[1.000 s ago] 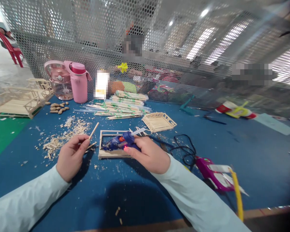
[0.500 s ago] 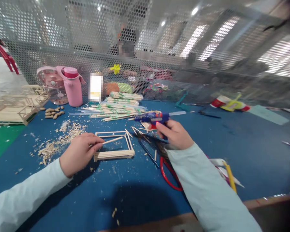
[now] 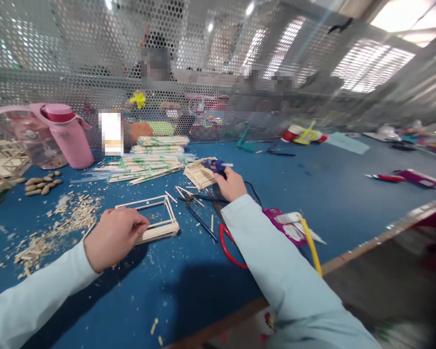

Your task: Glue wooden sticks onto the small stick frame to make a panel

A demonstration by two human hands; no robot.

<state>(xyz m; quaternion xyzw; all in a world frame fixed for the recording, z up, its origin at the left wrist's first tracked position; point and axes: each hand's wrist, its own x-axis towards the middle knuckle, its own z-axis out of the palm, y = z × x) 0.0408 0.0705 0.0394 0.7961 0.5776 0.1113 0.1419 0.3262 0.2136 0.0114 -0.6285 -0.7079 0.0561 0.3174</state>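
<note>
Glue gun (image 3: 215, 166) mostly hidden behind the right hand (image 3: 231, 184), stick frame (image 3: 153, 220) near corner covered by the left hand (image 3: 114, 237), stick model (image 3: 0, 167) cut off at the left edge, far things behind the mesh screen (image 3: 210, 72) blurred, lower right corner smeared

Left hand (image 3: 113, 236) pinches stick frame (image 3: 153, 219); right hand (image 3: 231, 184) grips glue gun (image 3: 215, 166)

Left hand (image 3: 114, 236) curled with fingers pinched, low and near; right hand (image 3: 231, 183) clenched, arm stretched forward.

A pink bottle (image 3: 66, 134) stands by scattered nuts (image 3: 39, 181), wood chips (image 3: 54, 225) and red-handled scissors (image 3: 227, 242).
</note>
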